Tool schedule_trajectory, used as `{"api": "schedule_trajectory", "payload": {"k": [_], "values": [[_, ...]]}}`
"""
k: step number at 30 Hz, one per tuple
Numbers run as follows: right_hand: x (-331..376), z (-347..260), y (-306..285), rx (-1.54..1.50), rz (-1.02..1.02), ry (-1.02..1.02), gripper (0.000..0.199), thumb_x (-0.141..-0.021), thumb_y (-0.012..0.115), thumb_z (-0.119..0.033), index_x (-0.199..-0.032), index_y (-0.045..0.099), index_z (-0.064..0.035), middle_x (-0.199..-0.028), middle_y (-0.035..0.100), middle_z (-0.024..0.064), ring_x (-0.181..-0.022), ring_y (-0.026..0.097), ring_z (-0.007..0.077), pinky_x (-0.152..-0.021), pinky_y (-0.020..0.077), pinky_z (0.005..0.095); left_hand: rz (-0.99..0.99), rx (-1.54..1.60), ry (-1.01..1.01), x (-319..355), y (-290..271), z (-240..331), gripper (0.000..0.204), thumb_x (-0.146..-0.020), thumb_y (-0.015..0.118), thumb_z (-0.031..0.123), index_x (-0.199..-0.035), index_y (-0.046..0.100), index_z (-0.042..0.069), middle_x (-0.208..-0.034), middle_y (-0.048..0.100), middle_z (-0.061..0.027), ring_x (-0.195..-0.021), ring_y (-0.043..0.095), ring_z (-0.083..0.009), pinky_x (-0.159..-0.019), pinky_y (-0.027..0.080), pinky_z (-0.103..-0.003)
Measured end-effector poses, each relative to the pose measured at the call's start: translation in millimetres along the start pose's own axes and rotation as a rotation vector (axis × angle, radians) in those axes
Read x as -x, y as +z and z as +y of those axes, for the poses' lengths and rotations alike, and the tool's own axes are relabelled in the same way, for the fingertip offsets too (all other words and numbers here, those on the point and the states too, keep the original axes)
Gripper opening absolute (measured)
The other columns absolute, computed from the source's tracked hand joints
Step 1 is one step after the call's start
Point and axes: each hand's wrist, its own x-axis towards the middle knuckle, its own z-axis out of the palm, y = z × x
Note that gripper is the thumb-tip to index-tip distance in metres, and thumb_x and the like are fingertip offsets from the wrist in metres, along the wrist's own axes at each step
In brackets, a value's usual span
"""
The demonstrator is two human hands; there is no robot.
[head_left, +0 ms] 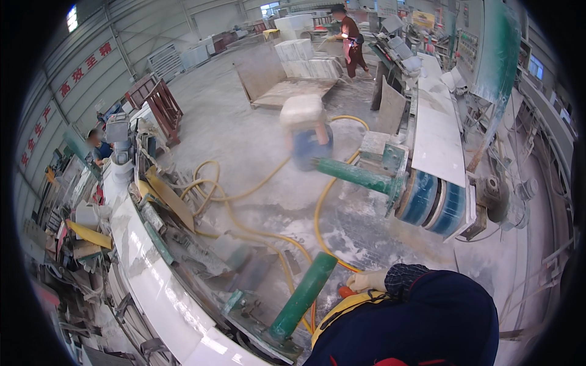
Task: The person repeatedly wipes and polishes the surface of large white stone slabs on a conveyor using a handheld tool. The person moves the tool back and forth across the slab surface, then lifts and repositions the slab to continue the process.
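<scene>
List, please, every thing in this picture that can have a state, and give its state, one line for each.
Gloved hand: resting near the green bar, closed or open cannot be told.
Green bar: tilted, lower end on the machine frame.
Yellow hose: lying in loops on the wet floor.
White stone slab: lying flat on the machine.
Blue rollers: mounted under the slab end; turning or not cannot be told.

A green pipe (303, 297) slanted at the frame's lower centre, beside a yellow hose (268, 235) snaking across the dusty floor.
</scene>
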Motion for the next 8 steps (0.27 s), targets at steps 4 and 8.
{"api": "schedule_trajectory", "payload": {"k": [4, 8], "values": [[-4, 0, 2, 0.037, 0.001, -0.026, 0.046, -0.089, 0.059, -0.022, -0.132, 0.058, -0.0052, -0.106, 0.071, 0.0081, -0.087, 0.069, 0.0168, -0.072, 0.0552, 0.0319, -0.057, 0.018, -0.040, 4, -3, -4, 0.040, -0.096, 0.056, 0.027, -0.120, 0.064, -0.004, -0.120, 0.063, -0.0268, -0.112, 0.057, -0.0462, -0.103, 0.040, -0.056], [-8, -5, -1, 0.248, -0.008, -0.060, 0.046, -0.090, 0.058, -0.022, -0.133, 0.058, -0.0067, -0.108, 0.072, 0.0101, -0.086, 0.071, 0.0191, -0.077, 0.0564, 0.0331, 0.085, -0.046, -0.001, 35, 54, -58, 0.043, -0.094, 0.059, 0.032, -0.121, 0.064, -0.003, -0.122, 0.063, -0.0258, -0.114, 0.056, -0.0466, -0.102, 0.041, -0.055]]}}
